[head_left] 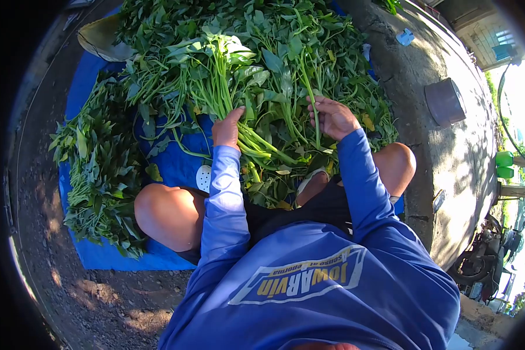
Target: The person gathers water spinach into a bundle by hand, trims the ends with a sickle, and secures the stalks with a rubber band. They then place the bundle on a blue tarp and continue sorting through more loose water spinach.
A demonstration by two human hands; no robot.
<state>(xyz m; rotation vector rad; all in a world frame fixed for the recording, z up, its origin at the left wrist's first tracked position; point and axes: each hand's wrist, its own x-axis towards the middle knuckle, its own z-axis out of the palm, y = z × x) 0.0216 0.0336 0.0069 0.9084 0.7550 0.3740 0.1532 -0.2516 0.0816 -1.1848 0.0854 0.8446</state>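
Observation:
My left hand point(227, 129) is closed around a bunch of water spinach point(220, 81), its long pale-green stems running down past my fist and its leaves spreading above. Between the fingertips of my right hand point(336, 119) is a single water spinach stem point(305, 73), upright and apart from the bunch. Both hands are over a big heap of loose water spinach point(274, 17), which spreads in front of me and between my knees.
A blue tarp point(169, 157) lies under the greens. Another pile of leafy stems point(99, 169) sits at the left. Along the right runs a concrete ledge point(414, 111) bearing a rusty metal can point(445, 102) and a light-blue scrap point(405, 37). Green containers point(504, 165) stand farther right.

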